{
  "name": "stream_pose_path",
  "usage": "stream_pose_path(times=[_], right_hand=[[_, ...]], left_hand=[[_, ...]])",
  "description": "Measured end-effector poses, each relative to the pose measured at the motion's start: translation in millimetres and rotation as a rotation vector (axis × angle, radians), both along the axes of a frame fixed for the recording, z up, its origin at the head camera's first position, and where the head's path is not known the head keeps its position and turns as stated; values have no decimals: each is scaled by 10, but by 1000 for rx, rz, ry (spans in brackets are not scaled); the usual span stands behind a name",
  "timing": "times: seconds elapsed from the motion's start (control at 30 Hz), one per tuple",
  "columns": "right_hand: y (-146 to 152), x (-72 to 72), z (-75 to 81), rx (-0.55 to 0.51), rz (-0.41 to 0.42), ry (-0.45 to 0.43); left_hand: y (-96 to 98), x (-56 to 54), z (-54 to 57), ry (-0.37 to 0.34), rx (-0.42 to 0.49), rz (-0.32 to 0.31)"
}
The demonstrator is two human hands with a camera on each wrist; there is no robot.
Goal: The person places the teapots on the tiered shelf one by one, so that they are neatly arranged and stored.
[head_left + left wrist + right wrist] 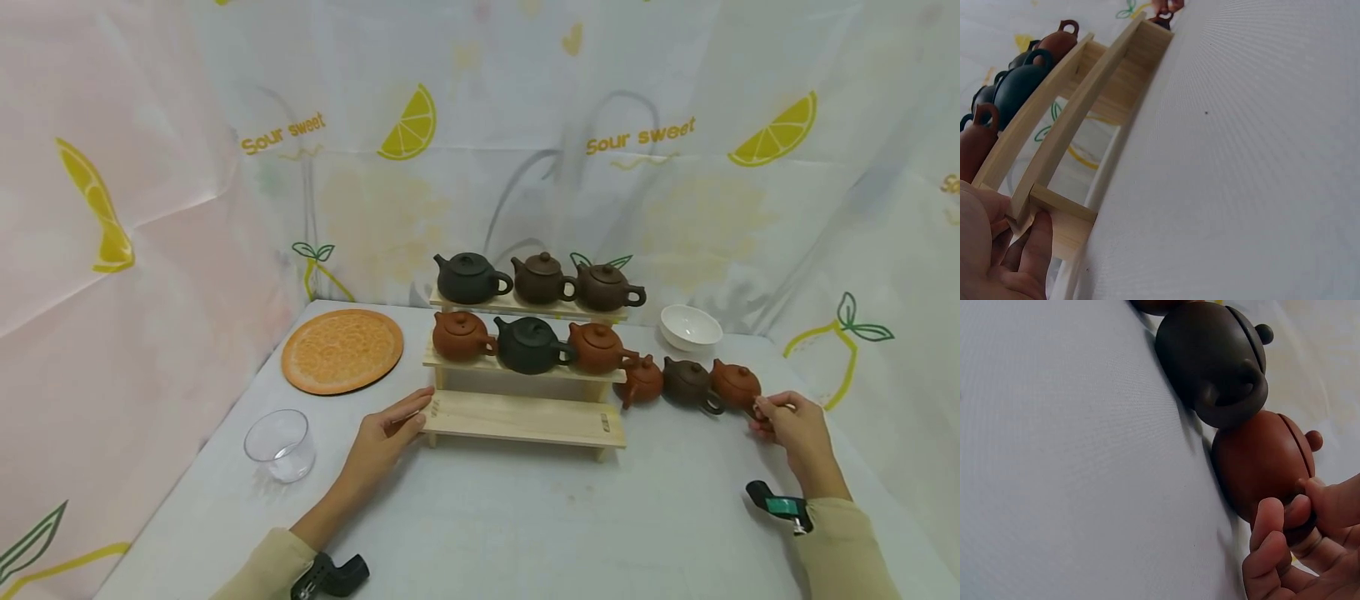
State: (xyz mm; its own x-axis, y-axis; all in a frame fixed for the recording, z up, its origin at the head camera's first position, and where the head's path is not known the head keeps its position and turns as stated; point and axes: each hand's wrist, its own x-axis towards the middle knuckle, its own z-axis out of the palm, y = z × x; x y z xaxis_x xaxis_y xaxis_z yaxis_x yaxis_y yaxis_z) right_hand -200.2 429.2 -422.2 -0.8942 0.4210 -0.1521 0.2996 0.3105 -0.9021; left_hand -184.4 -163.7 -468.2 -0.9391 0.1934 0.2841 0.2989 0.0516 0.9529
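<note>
My right hand (798, 429) pinches the handle of a reddish-brown teapot (735, 385), the rightmost of three standing on the cloth. Beside it are a dark brown teapot (686, 383) and another reddish teapot (643, 379). My left hand (384, 437) holds the left end of a three-tier wooden stand (517, 417); in the left wrist view its thumb and fingers (1036, 253) grip the lowest board's corner. That lowest board bears nothing. The middle tier carries two reddish teapots and a dark green-black teapot (528, 346); three dark teapots stand on the top tier.
A round orange-patterned mat (342, 352) lies at the back left, with a clear glass cup (281, 446) in front of it. Behind the loose teapots is a white bowl (690, 327). A printed curtain (480, 192) closes off the back and sides of the white-covered table.
</note>
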Motion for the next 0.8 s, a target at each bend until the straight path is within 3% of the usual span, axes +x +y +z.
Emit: stream_pose_path(times=[0.5, 0.8], right_hand=[[-20, 15, -15, -3, -24, -19], [-26, 44, 164, -18, -50, 18]], left_hand=[[-13, 20, 12, 6, -34, 11], [5, 16, 23, 2, -20, 8]])
